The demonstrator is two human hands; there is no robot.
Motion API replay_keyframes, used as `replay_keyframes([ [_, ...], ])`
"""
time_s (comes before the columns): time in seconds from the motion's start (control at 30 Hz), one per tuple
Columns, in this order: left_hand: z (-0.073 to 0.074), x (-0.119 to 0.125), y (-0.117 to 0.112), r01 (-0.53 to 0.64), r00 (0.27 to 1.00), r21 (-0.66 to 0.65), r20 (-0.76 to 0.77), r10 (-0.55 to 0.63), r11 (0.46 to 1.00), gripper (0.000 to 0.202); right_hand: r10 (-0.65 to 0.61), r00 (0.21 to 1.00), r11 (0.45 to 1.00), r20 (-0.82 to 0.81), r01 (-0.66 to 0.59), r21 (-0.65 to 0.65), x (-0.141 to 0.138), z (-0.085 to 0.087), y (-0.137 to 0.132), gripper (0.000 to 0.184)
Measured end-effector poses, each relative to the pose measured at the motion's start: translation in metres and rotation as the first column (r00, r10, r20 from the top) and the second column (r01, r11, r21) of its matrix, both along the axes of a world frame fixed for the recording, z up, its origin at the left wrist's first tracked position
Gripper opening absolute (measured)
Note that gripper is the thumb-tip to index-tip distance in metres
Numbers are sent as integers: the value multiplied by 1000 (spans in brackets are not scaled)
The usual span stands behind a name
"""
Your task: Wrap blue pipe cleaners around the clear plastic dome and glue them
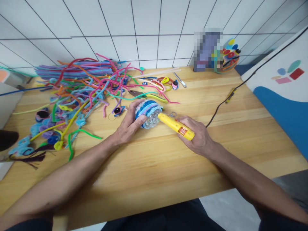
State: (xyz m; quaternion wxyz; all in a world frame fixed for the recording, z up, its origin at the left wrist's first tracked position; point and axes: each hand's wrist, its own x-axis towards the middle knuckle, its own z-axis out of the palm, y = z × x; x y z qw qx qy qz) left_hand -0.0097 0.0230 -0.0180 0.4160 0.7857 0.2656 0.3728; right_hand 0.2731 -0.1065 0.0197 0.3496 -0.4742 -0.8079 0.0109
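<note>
My left hand (131, 124) is closed around a clear round container (152, 122) partly covered with blue, light blue and purple pipe cleaners (149, 107). My right hand (196, 134) grips a yellow hot glue gun (174, 125), its nozzle pointing left at the container's uncovered side. Whether the tip touches the surface I cannot tell. A black cord (214, 115) runs from behind my right hand up to the right. Just beyond the container lie pliers (151, 95) with yellow-green handles, and scissor loops (172, 114) show behind the glue gun.
A tangled heap of coloured pipe cleaners (79, 83) covers the table's left side. A utility knife (180, 80) and small pipe cleaner pieces (163, 81) lie toward the back. A decorated holder (231, 57) stands by the tiled wall (146, 22). A white and blue panel (281, 77) borders the right.
</note>
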Motion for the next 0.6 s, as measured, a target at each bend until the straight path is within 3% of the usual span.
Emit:
replay_keyframes([
  [0.3,2,0,-1,-2,1000,-10,-16,2,1000,64,-16,999,1000,-29,15,-19,0,1,-1,22],
  [0.6,2,0,-1,-4,1000,-3,-9,4,1000,64,-34,999,999,-10,34,-2,1,2,-1,13],
])
